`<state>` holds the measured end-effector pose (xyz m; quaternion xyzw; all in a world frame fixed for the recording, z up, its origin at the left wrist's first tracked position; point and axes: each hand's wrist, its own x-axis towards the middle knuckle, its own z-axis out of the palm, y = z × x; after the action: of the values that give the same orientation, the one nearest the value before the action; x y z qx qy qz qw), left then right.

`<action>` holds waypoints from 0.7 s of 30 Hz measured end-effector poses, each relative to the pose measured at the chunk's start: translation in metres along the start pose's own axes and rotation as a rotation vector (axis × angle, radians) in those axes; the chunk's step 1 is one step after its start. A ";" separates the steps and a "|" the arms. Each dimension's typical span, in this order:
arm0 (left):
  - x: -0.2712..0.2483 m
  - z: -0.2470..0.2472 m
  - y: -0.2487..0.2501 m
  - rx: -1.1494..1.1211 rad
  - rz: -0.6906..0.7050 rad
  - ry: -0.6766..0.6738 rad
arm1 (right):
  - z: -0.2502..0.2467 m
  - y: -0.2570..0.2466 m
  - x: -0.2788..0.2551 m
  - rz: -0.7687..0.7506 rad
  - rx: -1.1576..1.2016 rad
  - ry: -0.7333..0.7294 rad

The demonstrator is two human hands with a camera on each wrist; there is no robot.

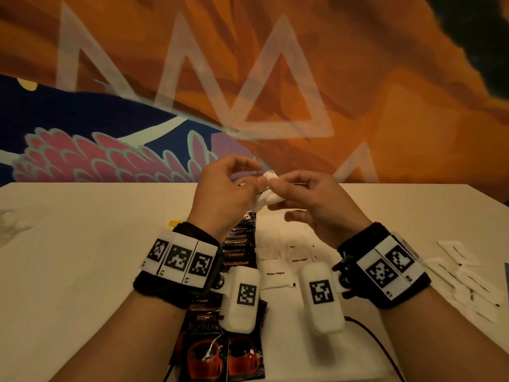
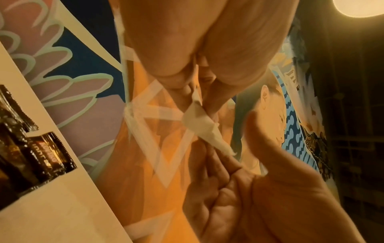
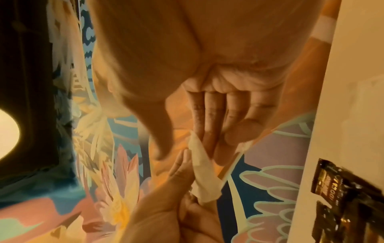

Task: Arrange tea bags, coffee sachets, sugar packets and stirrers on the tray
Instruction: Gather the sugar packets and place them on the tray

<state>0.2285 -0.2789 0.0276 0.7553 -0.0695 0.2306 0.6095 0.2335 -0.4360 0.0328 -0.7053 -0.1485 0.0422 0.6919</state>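
Observation:
Above the table, both hands hold one white sugar packet (image 1: 271, 195) between them. My left hand (image 1: 259, 186) pinches its left side and my right hand (image 1: 276, 186) pinches its top right corner. In the left wrist view the crumpled packet (image 2: 199, 126) sits between the left fingertips (image 2: 194, 95) and the right hand (image 2: 218, 157). The right wrist view shows the packet (image 3: 202, 174) the same way. Below the hands, dark coffee sachets (image 1: 239, 239) lie in an overlapping column, with white sugar packets (image 1: 285, 261) laid beside them to the right.
More dark coffee sachets (image 1: 220, 351) lie at the near edge. Several white paper-wrapped pieces (image 1: 468, 279) are scattered at the right on the pale table (image 1: 82, 257). A small yellow item (image 1: 175, 223) peeks out left of the sachets. A painted wall stands behind the table.

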 end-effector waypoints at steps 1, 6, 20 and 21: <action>-0.001 0.001 0.001 0.008 0.009 -0.028 | 0.000 0.001 0.001 -0.025 -0.030 0.016; -0.003 0.001 0.000 0.056 -0.005 -0.180 | 0.003 0.004 0.007 -0.135 -0.202 0.067; 0.001 -0.003 0.000 0.039 -0.077 -0.161 | -0.005 0.000 0.011 -0.264 -0.189 0.108; 0.000 -0.002 0.000 0.098 -0.030 -0.154 | -0.004 0.000 0.010 -0.273 -0.212 0.105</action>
<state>0.2279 -0.2770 0.0279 0.8008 -0.0936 0.1657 0.5679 0.2444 -0.4372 0.0340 -0.7487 -0.2101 -0.1049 0.6199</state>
